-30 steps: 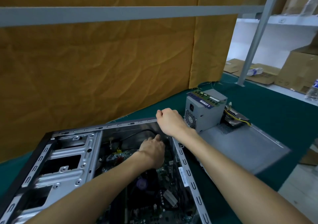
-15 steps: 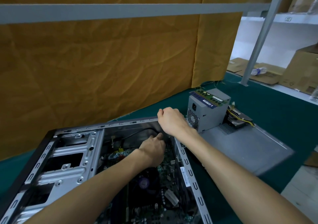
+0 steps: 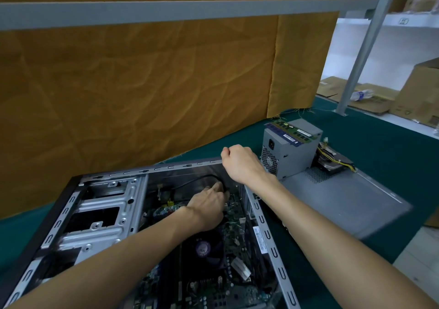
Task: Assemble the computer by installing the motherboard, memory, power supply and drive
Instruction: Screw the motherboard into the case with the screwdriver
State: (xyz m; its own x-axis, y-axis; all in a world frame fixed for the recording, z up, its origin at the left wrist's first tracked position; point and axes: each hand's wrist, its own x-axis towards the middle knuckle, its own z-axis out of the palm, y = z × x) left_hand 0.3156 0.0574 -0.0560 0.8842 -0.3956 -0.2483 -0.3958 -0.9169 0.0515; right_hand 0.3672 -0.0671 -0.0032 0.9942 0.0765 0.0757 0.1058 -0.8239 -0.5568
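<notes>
The open computer case [image 3: 114, 213] lies on its side on the green table. The motherboard [image 3: 228, 273] sits inside it, with a dark fan near the middle. My left hand [image 3: 209, 204] reaches deep into the case's far right corner, over the board and beside a black cable [image 3: 202, 180]; its fingertips are hidden. My right hand [image 3: 240, 161] grips the rim at the case's far right corner with curled fingers. The grey power supply [image 3: 289, 154] stands to the right, outside the case. Memory sticks [image 3: 292, 131] lie on top of it. A drive [image 3: 332, 163] with yellow wires lies behind it.
The case's grey side panel [image 3: 344, 201] lies flat on the table to the right, under the power supply. A brown cloth wall [image 3: 142, 83] stands close behind the case. A grey frame post [image 3: 361, 47] rises at the far right, with cardboard boxes [image 3: 418, 95] beyond it.
Both hands stay where they were, the right on the case corner and the left inside the case. Only the view has shifted slightly.
</notes>
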